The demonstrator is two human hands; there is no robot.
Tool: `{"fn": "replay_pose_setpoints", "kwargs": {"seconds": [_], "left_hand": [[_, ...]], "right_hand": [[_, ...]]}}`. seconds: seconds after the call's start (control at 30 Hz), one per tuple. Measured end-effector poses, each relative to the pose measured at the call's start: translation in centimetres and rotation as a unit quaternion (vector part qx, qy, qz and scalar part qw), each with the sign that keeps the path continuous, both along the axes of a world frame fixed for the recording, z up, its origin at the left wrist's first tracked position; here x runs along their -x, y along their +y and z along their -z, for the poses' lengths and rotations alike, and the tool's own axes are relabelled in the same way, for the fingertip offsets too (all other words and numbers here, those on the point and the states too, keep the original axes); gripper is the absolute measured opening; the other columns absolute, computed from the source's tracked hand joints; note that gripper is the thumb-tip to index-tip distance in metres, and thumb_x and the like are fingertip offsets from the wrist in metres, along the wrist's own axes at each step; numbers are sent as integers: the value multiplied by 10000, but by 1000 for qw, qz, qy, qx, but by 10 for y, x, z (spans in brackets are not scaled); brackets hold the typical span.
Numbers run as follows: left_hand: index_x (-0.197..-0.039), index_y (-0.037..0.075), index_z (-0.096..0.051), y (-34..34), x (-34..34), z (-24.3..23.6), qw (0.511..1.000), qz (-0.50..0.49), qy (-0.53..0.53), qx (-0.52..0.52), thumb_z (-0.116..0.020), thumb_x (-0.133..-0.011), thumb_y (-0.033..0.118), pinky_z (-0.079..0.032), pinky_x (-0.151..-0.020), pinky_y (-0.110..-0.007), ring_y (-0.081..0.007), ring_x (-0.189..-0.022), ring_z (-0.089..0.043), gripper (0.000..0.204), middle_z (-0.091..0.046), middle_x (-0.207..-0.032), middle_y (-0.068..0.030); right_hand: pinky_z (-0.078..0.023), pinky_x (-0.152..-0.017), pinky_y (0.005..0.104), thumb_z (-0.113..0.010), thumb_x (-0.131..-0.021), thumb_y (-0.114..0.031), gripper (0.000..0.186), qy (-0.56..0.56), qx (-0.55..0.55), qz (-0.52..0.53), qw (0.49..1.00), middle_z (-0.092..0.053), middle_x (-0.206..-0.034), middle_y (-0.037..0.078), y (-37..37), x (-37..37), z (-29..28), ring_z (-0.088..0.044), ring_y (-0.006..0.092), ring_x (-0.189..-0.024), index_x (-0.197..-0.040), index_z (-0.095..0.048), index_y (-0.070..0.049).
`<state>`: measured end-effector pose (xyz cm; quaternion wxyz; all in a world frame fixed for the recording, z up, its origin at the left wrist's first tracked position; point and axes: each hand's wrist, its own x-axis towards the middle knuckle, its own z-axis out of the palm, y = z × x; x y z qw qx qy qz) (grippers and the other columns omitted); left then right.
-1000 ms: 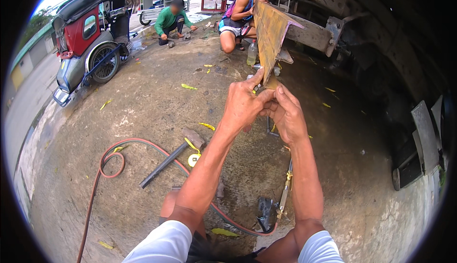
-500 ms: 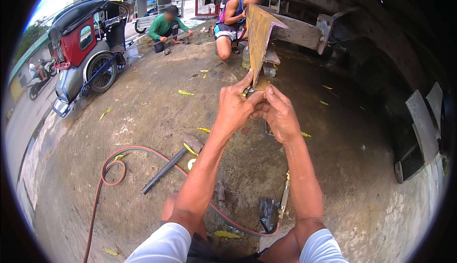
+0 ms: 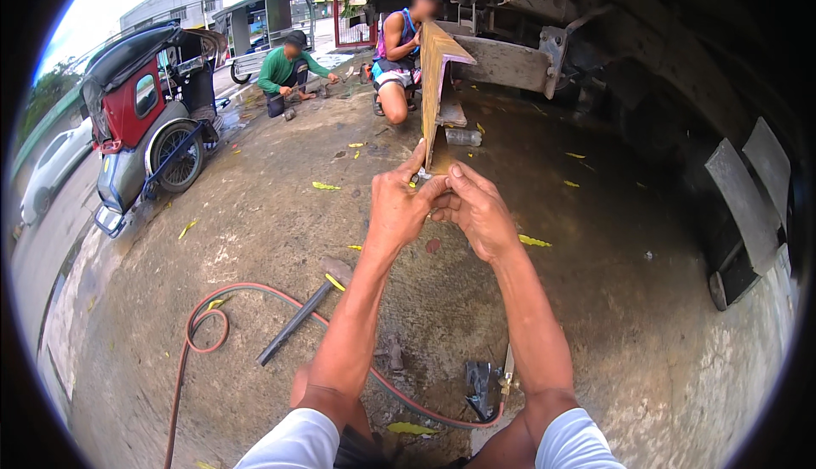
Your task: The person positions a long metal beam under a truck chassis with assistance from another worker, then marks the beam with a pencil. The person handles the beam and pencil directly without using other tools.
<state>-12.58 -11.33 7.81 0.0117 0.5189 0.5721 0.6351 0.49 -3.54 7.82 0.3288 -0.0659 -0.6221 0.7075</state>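
Observation:
A long rusty steel beam (image 3: 432, 70) with a flanged edge points toward me, its near end low between my hands. My left hand (image 3: 398, 206) is closed at its lower near corner, with the index finger stretched up along the beam's side. A small silvery bit shows by those fingers, too small to name. My right hand (image 3: 481, 218) pinches the lower edge of the same end between thumb and fingers, its fingertips meeting the left hand's. Farther off, a crouching person (image 3: 395, 61) in a purple sleeveless top has their hands at the beam's far end.
Below my left forearm lies a hammer (image 3: 297, 323). A red-and-grey hose (image 3: 255, 286) loops to a brass-fitted torch handle (image 3: 507, 375) near my right forearm. A plastic bottle (image 3: 463, 137) lies under the beam. Left stand a red sidecar (image 3: 136, 99) and a squatting person (image 3: 285, 74) in green.
The view has shifted slightly, so beam and hands appear farther left. Both hands stay at the beam's end. A white car now shows at the far left, where a motorbike rider was.

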Motion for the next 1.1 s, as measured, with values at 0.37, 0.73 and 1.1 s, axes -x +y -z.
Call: {"fn": "replay_pose_setpoints", "kwargs": {"seconds": [0.37,0.73,1.1], "left_hand": [[-1354,-2,-621,-2,-2,-2,1000,0,1,21,-781,-880,231,-549,-899,-340,-202,-1071,-698,552,-739,-1146,-202],[-1308,-11,-654,1,-1,3,999,-22,37,6,-751,-901,180,-569,-770,-335,-158,-883,-726,460,-772,-996,-166],[-1221,44,-708,-3,-8,-1,995,-57,79,9,-691,-957,203,-543,-662,-331,-104,-754,-680,309,-754,-817,-133]], "right_hand": [[-506,-749,289,-530,-1055,-420,379,2,-5,-1,1000,-657,-1011,53,1,0,1,-650,143,-882,-1128,-602,-55],[-507,-738,284,-520,-1064,-405,373,10,-18,-14,1000,-662,-1005,38,2,1,1,-659,135,-890,-1168,-614,-60],[-498,-689,251,-536,-1049,-415,383,11,-22,-6,1000,-655,-992,1,-3,1,-2,-641,91,-837,-1215,-628,-82]]}}
